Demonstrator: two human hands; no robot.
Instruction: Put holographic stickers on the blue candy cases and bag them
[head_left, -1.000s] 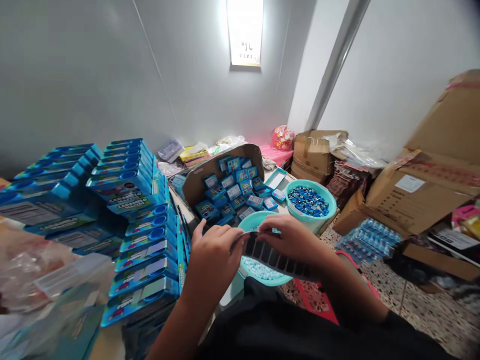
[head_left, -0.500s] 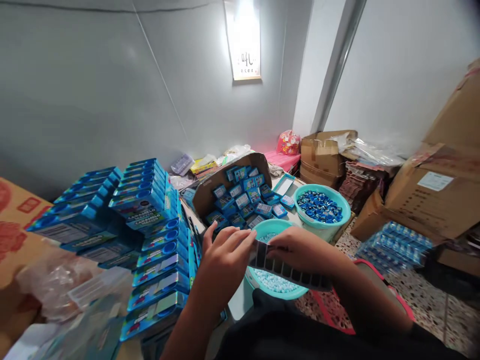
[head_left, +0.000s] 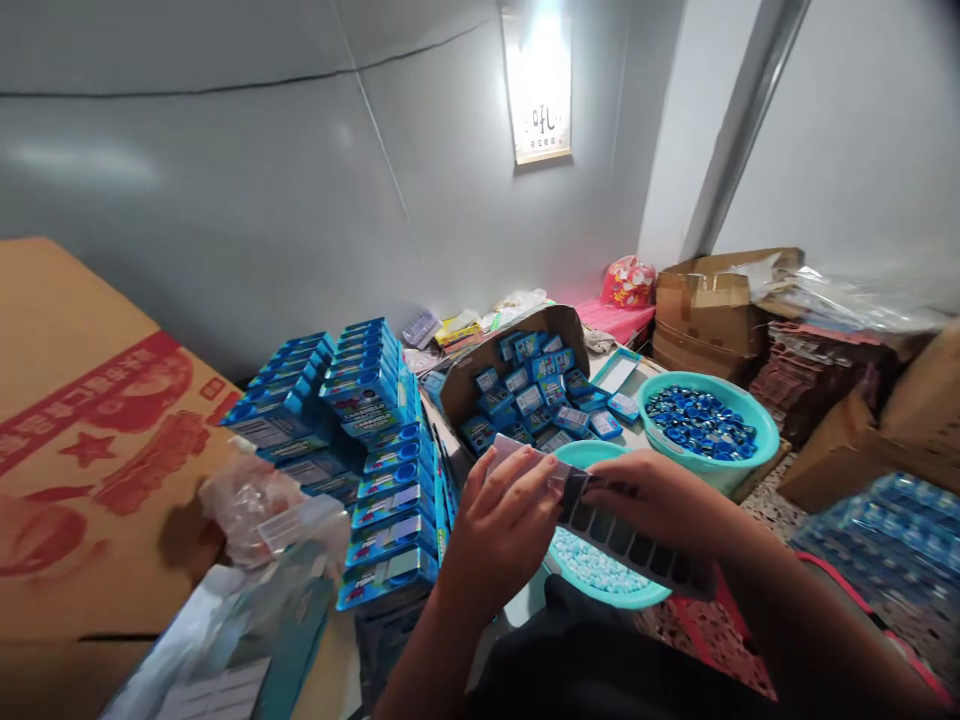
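Observation:
My left hand [head_left: 504, 525] and my right hand [head_left: 651, 503] meet in front of me over a teal basin of small white pellets [head_left: 600, 575]. Together they hold a dark strip of rectangular stickers [head_left: 630, 545] that runs down to the right under my right wrist. The left fingers pinch a pale piece at the strip's upper end, and the right fingers are closed on the strip just beside them. A second teal basin of blue caps [head_left: 705, 425] stands behind the hands.
Stacks of blue product boxes [head_left: 375, 440] rise at the left of the hands. An open cardboard box of small blue packs [head_left: 532, 385] lies behind. A large printed carton [head_left: 82, 450] fills the left, clear bags [head_left: 255, 510] beside it. More cartons [head_left: 709, 305] stand at the right.
The view has swung left and the carton has come in. My left fingers have lifted a pale piece up off the strip's end. Both hands stay on the strip.

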